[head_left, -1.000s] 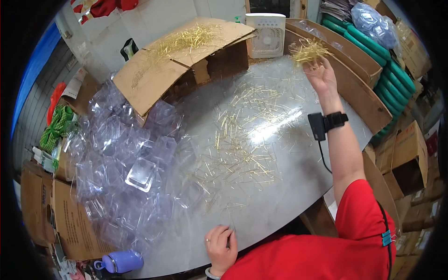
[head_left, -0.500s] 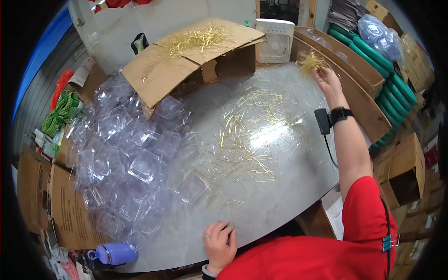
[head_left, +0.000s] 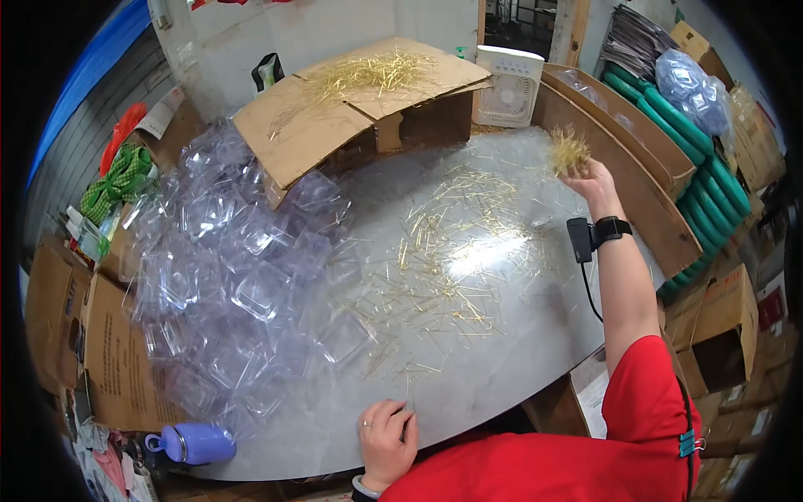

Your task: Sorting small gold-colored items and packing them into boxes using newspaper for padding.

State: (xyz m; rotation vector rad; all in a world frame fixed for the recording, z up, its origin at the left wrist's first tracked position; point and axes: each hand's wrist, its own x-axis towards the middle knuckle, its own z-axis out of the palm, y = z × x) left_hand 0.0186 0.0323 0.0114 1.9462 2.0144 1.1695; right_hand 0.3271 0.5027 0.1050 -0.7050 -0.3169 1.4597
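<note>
My right hand is up over the far side of the round table, fingers pinched shut round a tuft of thin gold pins. They fan out above my fist like a brush, so I've only got them by the lower ends. They look v. light, stiff and springy, prob. slick metal; a loose pinch would likely let a few slide out, a hard one might bend them. I reckon the best hold is mid-length w/ the whole fingertips, bundle kept roughly parallel.

My left hand lies flat at the near edge of the table, holding nothing, fingertips just by a few stray pins. The rest of the loose pins lie scattered across the middle of the table (flat on a smooth top, so fiddly to pick singly; raking them together seems easier). More sit on the flattened cardboard box. Clear plastic shells are heaped to my left: thin, crackly, easily dented I'd say.
</note>
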